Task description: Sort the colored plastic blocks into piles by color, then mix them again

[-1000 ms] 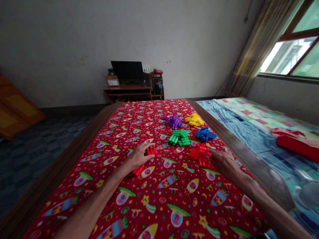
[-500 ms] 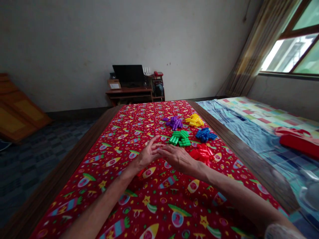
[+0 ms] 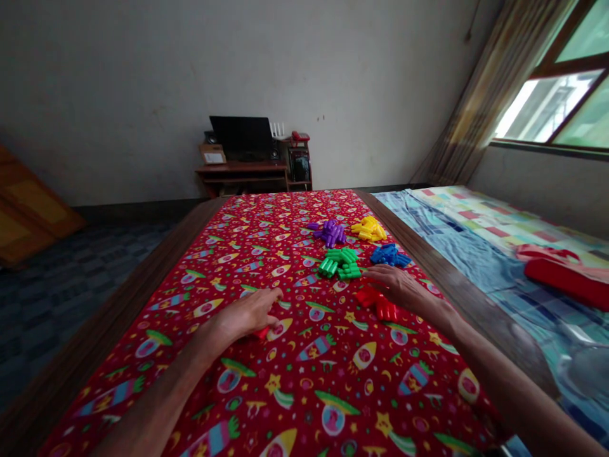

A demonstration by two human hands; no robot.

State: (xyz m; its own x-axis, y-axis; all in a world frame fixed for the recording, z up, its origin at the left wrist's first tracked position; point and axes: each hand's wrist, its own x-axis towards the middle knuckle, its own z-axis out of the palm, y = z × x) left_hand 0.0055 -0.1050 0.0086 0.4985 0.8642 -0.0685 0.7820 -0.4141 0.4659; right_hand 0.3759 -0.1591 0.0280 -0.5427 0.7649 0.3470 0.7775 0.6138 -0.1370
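My left hand point(image 3: 253, 310) is low over the left-middle of the patterned red tablecloth point(image 3: 304, 381). Its thumb stands apart from the bent fingers, and a small red plastic piece point(image 3: 261, 332) shows just under it. My right hand point(image 3: 398, 287) reaches over a pile of red plastic pieces point(image 3: 386, 310), fingers stretched out and partly covering it. Whether those fingertips touch the pile is unclear. Beyond the hands lie piles of green pieces point(image 3: 339, 263), blue pieces point(image 3: 390, 255), purple pieces point(image 3: 331, 233) and yellow pieces point(image 3: 369, 229).
The long table has dark wooden edges point(image 3: 457, 311). On the right a bed point(image 3: 457, 228) holds a red item point(image 3: 566, 280). At the far wall a monitor point(image 3: 240, 136) stands on a desk point(image 3: 242, 172). An orange cabinet point(image 3: 33, 212) is at the left.
My hands were together in the middle and have moved apart. The left went left toward the lone red piece, the right went right over the red pile. The view shifted slightly.
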